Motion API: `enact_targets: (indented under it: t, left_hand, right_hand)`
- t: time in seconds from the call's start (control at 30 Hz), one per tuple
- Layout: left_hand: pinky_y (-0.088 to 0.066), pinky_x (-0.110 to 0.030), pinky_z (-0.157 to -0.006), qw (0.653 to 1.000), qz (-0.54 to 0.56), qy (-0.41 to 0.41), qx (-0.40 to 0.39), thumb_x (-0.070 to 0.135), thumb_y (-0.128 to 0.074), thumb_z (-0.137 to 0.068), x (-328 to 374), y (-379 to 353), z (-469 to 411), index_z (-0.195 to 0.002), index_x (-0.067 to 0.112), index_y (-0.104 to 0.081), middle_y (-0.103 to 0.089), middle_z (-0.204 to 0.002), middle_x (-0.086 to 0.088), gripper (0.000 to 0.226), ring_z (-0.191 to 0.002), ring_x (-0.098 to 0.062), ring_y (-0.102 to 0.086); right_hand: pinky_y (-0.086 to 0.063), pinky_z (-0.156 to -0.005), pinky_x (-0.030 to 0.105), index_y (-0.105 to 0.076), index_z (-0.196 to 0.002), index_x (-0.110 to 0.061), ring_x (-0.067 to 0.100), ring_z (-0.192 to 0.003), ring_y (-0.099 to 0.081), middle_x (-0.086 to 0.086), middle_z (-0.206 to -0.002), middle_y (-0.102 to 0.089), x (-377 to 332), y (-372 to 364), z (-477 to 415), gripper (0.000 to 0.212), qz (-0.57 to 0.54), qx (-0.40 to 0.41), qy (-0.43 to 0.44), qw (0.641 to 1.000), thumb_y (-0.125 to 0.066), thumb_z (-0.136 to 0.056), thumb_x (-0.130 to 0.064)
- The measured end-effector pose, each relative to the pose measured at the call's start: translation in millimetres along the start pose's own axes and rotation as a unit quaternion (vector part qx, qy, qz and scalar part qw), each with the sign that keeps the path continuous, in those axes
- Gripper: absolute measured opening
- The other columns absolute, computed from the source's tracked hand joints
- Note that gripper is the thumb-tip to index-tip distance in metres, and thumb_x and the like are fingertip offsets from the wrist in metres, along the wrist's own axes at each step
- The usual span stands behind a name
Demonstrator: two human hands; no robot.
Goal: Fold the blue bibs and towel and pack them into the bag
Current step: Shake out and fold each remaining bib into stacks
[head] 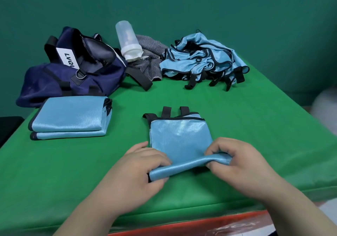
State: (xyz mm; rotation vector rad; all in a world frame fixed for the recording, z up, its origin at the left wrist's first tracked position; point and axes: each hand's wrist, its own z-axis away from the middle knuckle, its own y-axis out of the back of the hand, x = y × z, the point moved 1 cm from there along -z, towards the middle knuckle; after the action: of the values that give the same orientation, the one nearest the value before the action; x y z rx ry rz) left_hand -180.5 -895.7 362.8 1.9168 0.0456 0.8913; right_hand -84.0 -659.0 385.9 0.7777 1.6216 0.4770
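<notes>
The bib (179,137) lies at the middle of the worktop's (237,117) front edge, straps towards the back. The left grip (144,166) and right grip (237,162) each pinch its raised near hem, fingers curled round it. A clean fold probably needs both ends carried level to the straps, then pressed flat. The stack (71,117) sits near the left edge, before the bag (73,71).
</notes>
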Motion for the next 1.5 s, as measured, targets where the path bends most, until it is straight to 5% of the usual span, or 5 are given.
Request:
enact_targets:
  t: [0.47, 0.87, 1.17, 1.33, 1.5]
  left_hand:
    - [-0.046, -0.037, -0.062, 0.972, 0.125, 0.145, 0.138, 0.062, -0.056, -0.068, 13.6, 6.5, 6.2, -0.095, 0.044, -0.066, -0.066, -0.072, -0.001, 0.034, -0.064, -0.031, -0.060]
    - [-0.030, -0.020, -0.045, 0.939, 0.149, 0.245, 0.192, 0.031, -0.069, -0.089, 11.0, -0.7, -17.1, -0.098, 0.045, -0.062, -0.042, -0.050, 0.007, 0.018, -0.045, -0.008, -0.036]
    - [-0.045, -0.033, -0.093, 0.934, -0.019, 0.281, 0.221, 0.042, -0.066, -0.090, -9.3, -6.0, -36.9, -0.130, 0.033, -0.056, -0.042, -0.110, 0.018, 0.043, -0.102, -0.007, -0.046]
    - [-0.033, -0.030, -0.096, 0.969, -0.111, 0.081, 0.205, 0.036, -0.059, -0.093, 10.0, -3.7, -30.0, -0.114, 0.031, -0.065, -0.052, -0.107, 0.017, 0.023, -0.107, -0.007, -0.045]
    - [-0.016, -0.042, -0.118, 0.981, -0.184, 0.058, 0.005, 0.050, -0.036, -0.093, 4.6, -29.1, -30.1, -0.131, 0.035, -0.054, -0.050, -0.144, 0.015, 0.044, -0.143, -0.011, -0.034]
  right_hand:
    - [-0.050, -0.083, 0.020, -0.065, -0.107, -0.048, 0.006, -0.091, -0.067, -0.016, -0.098, -0.072, -0.1, 8.2, -3.1, 0.043, -0.110, 0.022, -0.041, 0.993, -0.079, -0.071, -0.027]
    - [-0.052, -0.077, 0.027, -0.063, -0.104, -0.049, 0.004, -0.079, -0.066, -0.022, -0.096, -0.069, 12.6, -16.4, -26.4, 0.039, -0.133, 0.151, -0.117, 0.972, -0.076, -0.084, -0.018]
    - [-0.049, -0.092, 0.037, -0.064, -0.122, -0.030, 0.010, -0.106, -0.055, -0.017, -0.111, -0.056, 26.5, -21.9, -45.5, 0.039, 0.090, 0.191, -0.161, 0.964, -0.070, -0.087, -0.047]
    - [-0.038, -0.092, 0.020, -0.072, -0.107, -0.022, 0.003, -0.101, -0.051, -0.019, -0.101, -0.058, 12.5, -10.7, -29.8, 0.031, 0.126, 0.242, -0.037, 0.961, -0.064, -0.091, -0.048]
    - [-0.025, -0.120, 0.034, -0.060, -0.133, -0.024, 0.009, -0.141, -0.036, -0.012, -0.141, -0.054, 8.2, -44.0, -25.6, 0.051, 0.169, 0.032, 0.051, 0.984, -0.035, -0.097, -0.051]
